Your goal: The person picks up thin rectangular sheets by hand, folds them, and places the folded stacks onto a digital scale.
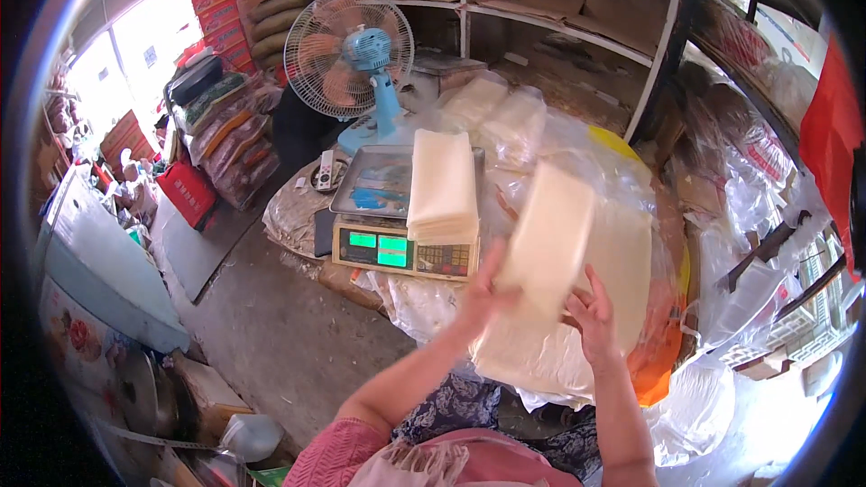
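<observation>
My left hand (484,293) and my right hand (595,316) together hold up a pale cream stack of thin sheets (548,239), tilted and blurred, above a larger pile of the same sheets (622,261) lying on clear plastic. To the left, a digital weighing scale (397,252) with green displays carries a metal pan (374,182). Another stack of cream sheets (442,185) rests on the pan's right side.
A blue pedestal fan (350,54) stands behind the scale. Wooden shelves (559,22) line the back wall. Sacks and boxes (230,117) pile up at left. Plastic bags (722,397) lie at right, a plastic jug (251,436) on the concrete floor (271,334).
</observation>
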A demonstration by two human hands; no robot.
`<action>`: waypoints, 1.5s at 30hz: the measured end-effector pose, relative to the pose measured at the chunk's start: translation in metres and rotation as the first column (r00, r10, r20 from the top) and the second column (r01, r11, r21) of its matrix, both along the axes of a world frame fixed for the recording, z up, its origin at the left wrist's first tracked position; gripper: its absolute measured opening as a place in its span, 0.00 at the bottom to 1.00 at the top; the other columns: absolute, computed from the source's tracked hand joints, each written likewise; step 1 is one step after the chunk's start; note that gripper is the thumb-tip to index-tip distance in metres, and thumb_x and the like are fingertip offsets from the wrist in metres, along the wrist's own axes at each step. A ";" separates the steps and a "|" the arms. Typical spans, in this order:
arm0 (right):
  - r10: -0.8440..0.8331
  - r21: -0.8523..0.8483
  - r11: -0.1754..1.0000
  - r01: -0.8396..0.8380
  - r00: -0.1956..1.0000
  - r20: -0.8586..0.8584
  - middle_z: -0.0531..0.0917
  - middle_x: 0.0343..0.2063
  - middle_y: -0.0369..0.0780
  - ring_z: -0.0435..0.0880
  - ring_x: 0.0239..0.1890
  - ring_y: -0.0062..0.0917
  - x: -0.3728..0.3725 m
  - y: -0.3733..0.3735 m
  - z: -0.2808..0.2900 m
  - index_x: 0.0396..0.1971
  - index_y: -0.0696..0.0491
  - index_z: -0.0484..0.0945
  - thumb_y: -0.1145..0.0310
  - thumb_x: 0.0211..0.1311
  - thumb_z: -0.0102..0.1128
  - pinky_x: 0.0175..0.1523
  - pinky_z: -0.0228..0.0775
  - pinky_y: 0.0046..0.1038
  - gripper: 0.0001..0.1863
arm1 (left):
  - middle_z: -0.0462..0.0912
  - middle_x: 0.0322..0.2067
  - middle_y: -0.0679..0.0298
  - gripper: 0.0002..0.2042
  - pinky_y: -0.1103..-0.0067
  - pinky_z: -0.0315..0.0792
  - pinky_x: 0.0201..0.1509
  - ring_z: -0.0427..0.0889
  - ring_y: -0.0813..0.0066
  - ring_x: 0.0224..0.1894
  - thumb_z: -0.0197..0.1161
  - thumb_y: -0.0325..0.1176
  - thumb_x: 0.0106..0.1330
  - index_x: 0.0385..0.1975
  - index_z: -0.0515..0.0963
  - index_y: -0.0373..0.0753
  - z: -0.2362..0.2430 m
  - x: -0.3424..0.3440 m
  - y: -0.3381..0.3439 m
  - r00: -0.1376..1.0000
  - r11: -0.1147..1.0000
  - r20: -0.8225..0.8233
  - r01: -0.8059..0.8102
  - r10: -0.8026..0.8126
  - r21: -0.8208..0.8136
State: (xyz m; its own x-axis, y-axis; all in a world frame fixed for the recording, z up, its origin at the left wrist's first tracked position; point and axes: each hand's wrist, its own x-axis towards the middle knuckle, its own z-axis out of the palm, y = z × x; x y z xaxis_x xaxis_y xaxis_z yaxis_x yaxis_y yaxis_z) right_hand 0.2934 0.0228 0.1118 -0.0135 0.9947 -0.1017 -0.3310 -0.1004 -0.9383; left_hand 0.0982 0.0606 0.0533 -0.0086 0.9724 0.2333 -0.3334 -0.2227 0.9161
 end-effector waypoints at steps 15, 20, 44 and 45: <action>0.171 -0.030 0.985 -0.168 0.970 0.174 0.79 0.45 0.45 0.82 0.43 0.30 0.023 -0.015 -0.034 0.59 0.58 0.64 0.69 0.66 0.53 0.47 0.75 0.29 0.23 | 0.68 0.60 0.58 0.35 0.76 0.70 0.56 0.74 0.71 0.55 0.57 0.15 0.53 0.65 0.57 0.34 0.104 -0.072 0.059 0.994 0.997 0.076 -0.074 0.074 0.000; 0.046 0.102 0.994 -0.038 0.997 -0.069 0.79 0.47 0.42 0.77 0.49 0.25 -0.035 0.019 0.013 0.57 0.62 0.65 0.66 0.65 0.57 0.55 0.68 0.26 0.25 | 0.64 0.62 0.60 0.38 0.77 0.61 0.63 0.67 0.72 0.61 0.61 0.16 0.55 0.67 0.52 0.34 0.065 -0.011 0.002 0.981 0.985 -0.091 0.174 -0.173 0.001; -0.128 0.307 0.814 -0.492 0.364 0.923 0.82 0.30 0.41 0.81 0.31 0.37 0.005 -0.058 -0.078 0.35 0.53 0.80 0.70 0.57 0.60 0.36 0.74 0.34 0.06 | 0.63 0.59 0.49 0.26 0.61 0.50 0.66 0.57 0.49 0.63 0.59 0.29 0.56 0.57 0.67 0.37 0.050 -0.081 0.038 0.386 0.657 -0.549 -0.255 0.742 0.709; -0.215 0.367 0.725 -0.583 0.315 0.925 0.81 0.29 0.41 0.81 0.30 0.37 0.001 -0.055 -0.087 0.34 0.53 0.79 0.71 0.56 0.60 0.36 0.73 0.34 0.06 | 0.64 0.59 0.49 0.26 0.60 0.51 0.66 0.58 0.49 0.63 0.59 0.30 0.56 0.57 0.66 0.36 0.039 -0.070 0.022 0.436 0.667 -0.544 -0.199 0.716 0.718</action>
State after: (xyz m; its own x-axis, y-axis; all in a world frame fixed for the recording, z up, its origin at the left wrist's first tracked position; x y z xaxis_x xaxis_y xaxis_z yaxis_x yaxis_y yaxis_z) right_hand 0.2939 -0.0319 0.0252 -0.5080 0.7905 0.3422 0.6573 0.6125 -0.4391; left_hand 0.0283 0.0824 0.0918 0.0076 0.5945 0.8041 0.7027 -0.5753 0.4187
